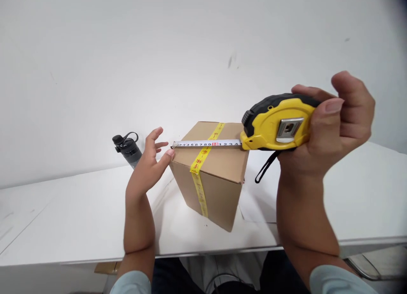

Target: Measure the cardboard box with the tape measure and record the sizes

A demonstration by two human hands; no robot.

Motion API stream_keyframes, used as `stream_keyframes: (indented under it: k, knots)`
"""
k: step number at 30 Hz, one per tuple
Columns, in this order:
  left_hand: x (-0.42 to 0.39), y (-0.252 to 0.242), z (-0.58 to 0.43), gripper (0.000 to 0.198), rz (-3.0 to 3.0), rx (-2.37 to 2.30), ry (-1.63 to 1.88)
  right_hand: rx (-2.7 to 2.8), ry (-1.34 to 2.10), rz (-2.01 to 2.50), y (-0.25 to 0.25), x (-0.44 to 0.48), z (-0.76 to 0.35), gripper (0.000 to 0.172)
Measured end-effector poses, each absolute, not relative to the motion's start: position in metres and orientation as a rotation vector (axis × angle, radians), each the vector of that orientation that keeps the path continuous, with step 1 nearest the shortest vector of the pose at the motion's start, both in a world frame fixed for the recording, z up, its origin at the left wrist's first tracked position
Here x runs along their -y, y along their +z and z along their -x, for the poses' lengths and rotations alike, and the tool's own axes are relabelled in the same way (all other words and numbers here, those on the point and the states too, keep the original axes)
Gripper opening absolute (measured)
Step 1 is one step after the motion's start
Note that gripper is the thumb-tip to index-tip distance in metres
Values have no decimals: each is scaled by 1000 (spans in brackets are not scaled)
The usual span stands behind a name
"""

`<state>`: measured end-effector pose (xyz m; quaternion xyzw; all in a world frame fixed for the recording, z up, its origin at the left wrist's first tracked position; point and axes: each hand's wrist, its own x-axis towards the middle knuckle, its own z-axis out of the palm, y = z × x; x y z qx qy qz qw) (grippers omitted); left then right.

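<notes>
A brown cardboard box [219,192] stands on the white table, its seam covered by yellow packing tape with red print [199,161]. Across its top lies a pulled-out white measuring blade [190,144], numbered, with a red 10. The blade runs from a yellow and black tape measure [270,124], which my right hand [330,128] grips at the box's right side, thumb on the near face. A black wrist strap hangs below the case. My left hand [149,166] is at the box's left edge, fingers apart, thumb tip touching the edge by the blade's end.
A dark bottle [129,149] with a looped lid stands behind my left hand, against the white wall [95,73]. A white sheet of paper [257,205] lies right of the box on the table [63,217]. The table's front edge is close to my legs.
</notes>
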<state>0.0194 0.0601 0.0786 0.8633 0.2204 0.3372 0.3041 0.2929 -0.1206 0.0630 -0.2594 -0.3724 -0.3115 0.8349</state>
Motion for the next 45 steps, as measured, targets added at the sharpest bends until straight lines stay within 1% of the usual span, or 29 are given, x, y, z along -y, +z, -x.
stream_keyframes:
  k: [4, 7, 8, 10, 12, 15, 17, 19, 20, 22, 24, 25, 26, 29, 33, 37, 41, 45]
  knots:
    - [-57, 80, -20, 69, -2289, -628, 915, 730, -681, 540, 63, 122, -296, 18]
    - [-56, 83, -20, 70, -2274, -687, 949, 723, -654, 468, 64, 125, -304, 19]
    - [-56, 83, -20, 69, -2268, -739, 970, 716, -634, 447, 65, 127, -306, 24]
    - [-57, 84, -22, 63, -2263, -873, 1061, 678, -595, 418, 68, 132, -310, 39]
    - [-61, 82, -23, 59, -2247, -962, 1226, 623, -555, 406, 71, 137, -311, 51]
    - [-69, 78, -23, 70, -2177, -899, 1497, 570, -499, 400, 73, 141, -314, 60]
    - [-71, 75, -17, 77, -2162, -734, 1558, 572, -480, 392, 72, 140, -317, 62]
    - [-69, 75, -8, 84, -2249, -477, 1414, 605, -470, 376, 70, 138, -320, 58]
    - [-67, 76, -3, 91, -2310, -344, 1278, 630, -465, 370, 69, 136, -321, 54]
    - [-60, 77, 7, 105, -2413, -171, 972, 690, -470, 361, 68, 132, -323, 39]
    - [-53, 80, 14, 115, -2455, -150, 763, 738, -479, 379, 67, 129, -323, 22]
    - [-50, 81, 15, 117, -2455, -167, 706, 751, -481, 396, 67, 128, -322, 17]
    - [-48, 82, 16, 118, -2449, -183, 669, 757, -479, 415, 66, 127, -321, 16]
    - [-47, 84, 14, 112, -2428, -201, 639, 753, -470, 462, 65, 126, -316, 23]
    - [-50, 81, 8, 93, -2382, -176, 791, 716, -458, 461, 65, 124, -308, 33]
    - [-50, 78, 1, 70, -2297, -132, 907, 656, -451, 458, 66, 123, -302, 33]
    - [-47, 78, -7, 63, -2274, -111, 891, 709, -520, 462, 63, 117, -303, 30]
    - [-45, 79, -13, 62, -2278, -113, 861, 774, -692, 482, 59, 109, -302, 35]
